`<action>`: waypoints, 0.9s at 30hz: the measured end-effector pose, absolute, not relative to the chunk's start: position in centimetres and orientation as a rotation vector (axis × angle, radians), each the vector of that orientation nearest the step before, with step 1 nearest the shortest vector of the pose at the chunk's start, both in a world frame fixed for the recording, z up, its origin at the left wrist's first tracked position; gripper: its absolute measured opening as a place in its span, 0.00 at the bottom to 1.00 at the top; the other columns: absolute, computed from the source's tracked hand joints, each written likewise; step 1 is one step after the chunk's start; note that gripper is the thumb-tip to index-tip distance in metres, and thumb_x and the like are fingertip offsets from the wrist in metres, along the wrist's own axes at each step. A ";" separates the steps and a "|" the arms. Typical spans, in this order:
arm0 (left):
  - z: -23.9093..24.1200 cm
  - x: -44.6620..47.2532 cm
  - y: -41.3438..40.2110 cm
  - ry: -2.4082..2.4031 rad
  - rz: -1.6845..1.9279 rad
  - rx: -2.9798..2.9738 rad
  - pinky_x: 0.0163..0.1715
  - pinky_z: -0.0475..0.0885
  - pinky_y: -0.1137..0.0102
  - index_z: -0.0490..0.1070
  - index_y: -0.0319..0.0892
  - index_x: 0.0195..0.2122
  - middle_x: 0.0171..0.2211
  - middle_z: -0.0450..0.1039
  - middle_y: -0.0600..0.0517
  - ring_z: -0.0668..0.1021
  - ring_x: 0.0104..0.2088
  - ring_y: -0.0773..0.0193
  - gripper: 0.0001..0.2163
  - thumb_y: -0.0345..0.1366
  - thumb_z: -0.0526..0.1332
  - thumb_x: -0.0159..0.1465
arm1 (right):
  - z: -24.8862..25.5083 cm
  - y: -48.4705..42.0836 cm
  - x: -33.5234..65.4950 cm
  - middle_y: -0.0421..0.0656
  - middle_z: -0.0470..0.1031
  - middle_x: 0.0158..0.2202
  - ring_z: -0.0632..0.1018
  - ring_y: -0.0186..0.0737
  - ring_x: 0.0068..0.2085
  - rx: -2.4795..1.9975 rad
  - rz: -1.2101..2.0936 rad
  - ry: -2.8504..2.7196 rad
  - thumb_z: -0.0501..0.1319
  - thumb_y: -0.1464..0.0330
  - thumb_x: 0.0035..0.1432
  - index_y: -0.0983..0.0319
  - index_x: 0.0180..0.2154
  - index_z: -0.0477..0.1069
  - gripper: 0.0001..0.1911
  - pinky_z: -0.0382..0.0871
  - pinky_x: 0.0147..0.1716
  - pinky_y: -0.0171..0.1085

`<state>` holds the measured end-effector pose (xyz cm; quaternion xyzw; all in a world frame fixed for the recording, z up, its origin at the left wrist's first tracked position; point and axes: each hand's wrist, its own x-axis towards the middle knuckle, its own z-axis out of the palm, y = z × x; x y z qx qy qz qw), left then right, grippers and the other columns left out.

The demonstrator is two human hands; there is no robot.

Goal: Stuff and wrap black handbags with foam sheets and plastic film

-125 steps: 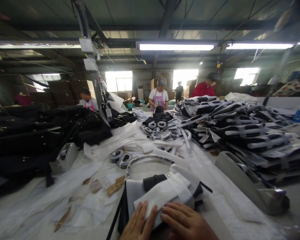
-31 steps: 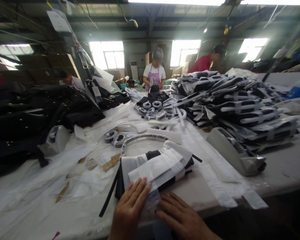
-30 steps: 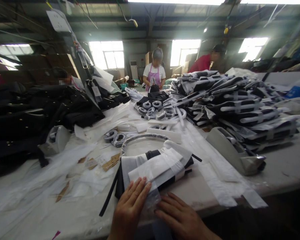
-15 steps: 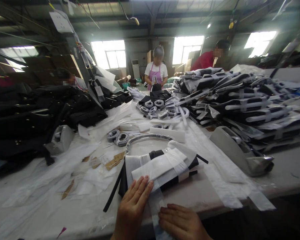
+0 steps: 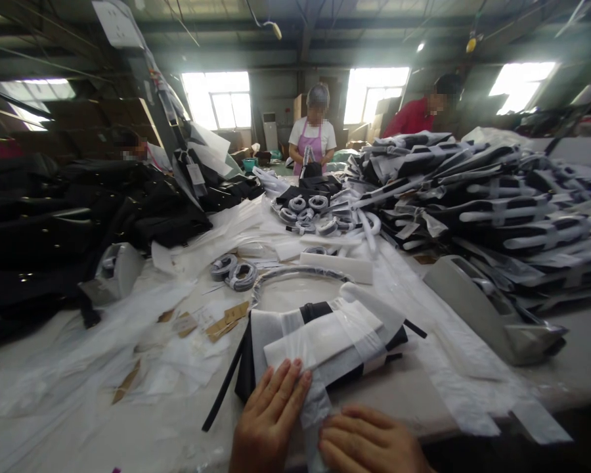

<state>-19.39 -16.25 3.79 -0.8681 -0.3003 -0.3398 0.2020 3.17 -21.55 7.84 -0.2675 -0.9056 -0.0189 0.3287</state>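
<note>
Flat and open, both hands [image 5: 320, 430] press crinkly clear film [image 5: 320, 407] over a padded black-and-white bundle [image 5: 325, 341].

One head camera looks forward and down along the table [image 5: 581, 368], close above both hands at 6 o'clock; far workers stand near 12 o'clock.

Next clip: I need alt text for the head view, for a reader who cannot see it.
Both hands press on a black bag wrapped in white paper at the table's near edge: the left hand lies flat on it, the right hand beside it. A grey tape dispenser and a stack of wrapped bags lie to the right.
</note>
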 end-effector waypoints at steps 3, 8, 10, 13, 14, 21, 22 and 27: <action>4.0 -19.4 -16.2 -0.843 -0.967 -2.432 0.64 0.61 0.67 0.71 0.43 0.56 0.56 0.76 0.51 0.75 0.58 0.64 0.19 0.25 0.46 0.72 | 8.2 -20.9 3.5 0.45 0.82 0.45 0.83 0.40 0.47 -0.687 -0.190 -2.430 0.54 0.74 0.69 0.65 0.53 0.74 0.15 0.71 0.58 0.36; 3.9 -19.3 -16.2 -0.873 -1.015 -2.453 0.63 0.63 0.68 0.71 0.44 0.57 0.56 0.75 0.52 0.74 0.59 0.64 0.18 0.28 0.48 0.72 | 7.8 -20.1 3.3 0.39 0.83 0.44 0.81 0.39 0.51 -0.654 -0.450 -2.285 0.57 0.74 0.68 0.61 0.43 0.78 0.10 0.52 0.68 0.45; 3.8 -19.3 -16.1 -0.876 -1.043 -2.449 0.63 0.63 0.68 0.71 0.45 0.57 0.56 0.75 0.52 0.74 0.59 0.64 0.18 0.28 0.48 0.72 | 8.3 -20.0 3.1 0.41 0.83 0.45 0.79 0.42 0.54 -0.687 -0.431 -2.263 0.58 0.75 0.68 0.62 0.39 0.78 0.09 0.55 0.67 0.47; 3.7 -19.3 -16.1 -0.875 -1.048 -2.451 0.64 0.61 0.68 0.70 0.44 0.58 0.56 0.75 0.52 0.74 0.59 0.65 0.18 0.28 0.47 0.73 | 9.3 -20.2 3.1 0.44 0.83 0.46 0.80 0.37 0.53 -0.672 -0.196 -2.371 0.56 0.75 0.69 0.64 0.41 0.76 0.10 0.57 0.66 0.41; 3.7 -19.3 -16.1 -0.873 -1.043 -2.450 0.64 0.61 0.67 0.70 0.44 0.58 0.57 0.75 0.52 0.73 0.59 0.64 0.18 0.28 0.47 0.73 | 9.6 -20.3 3.1 0.43 0.84 0.44 0.81 0.34 0.51 -0.646 -0.097 -2.399 0.56 0.74 0.70 0.64 0.43 0.76 0.09 0.56 0.67 0.40; 3.7 -19.2 -16.3 -0.883 -1.025 -2.419 0.61 0.67 0.67 0.70 0.45 0.58 0.57 0.74 0.53 0.74 0.58 0.65 0.19 0.27 0.47 0.72 | 9.7 -19.7 3.1 0.42 0.81 0.32 0.80 0.37 0.34 -0.860 0.033 -2.167 0.58 0.67 0.69 0.63 0.43 0.73 0.07 0.74 0.47 0.38; 3.8 -19.2 -16.4 -0.885 -1.031 -2.418 0.60 0.69 0.66 0.70 0.45 0.58 0.57 0.75 0.53 0.75 0.58 0.64 0.18 0.27 0.47 0.72 | 9.5 -19.2 2.9 0.43 0.81 0.34 0.79 0.39 0.36 -0.922 -0.008 -2.160 0.59 0.68 0.68 0.62 0.44 0.73 0.07 0.74 0.43 0.39; 3.7 -19.1 -16.4 -0.884 -1.035 -2.408 0.51 0.77 0.65 0.69 0.44 0.58 0.56 0.75 0.54 0.77 0.55 0.63 0.18 0.27 0.48 0.72 | 8.4 -17.0 2.2 0.42 0.78 0.34 0.74 0.44 0.37 -1.028 -0.069 -2.299 0.61 0.60 0.66 0.61 0.40 0.73 0.10 0.70 0.40 0.42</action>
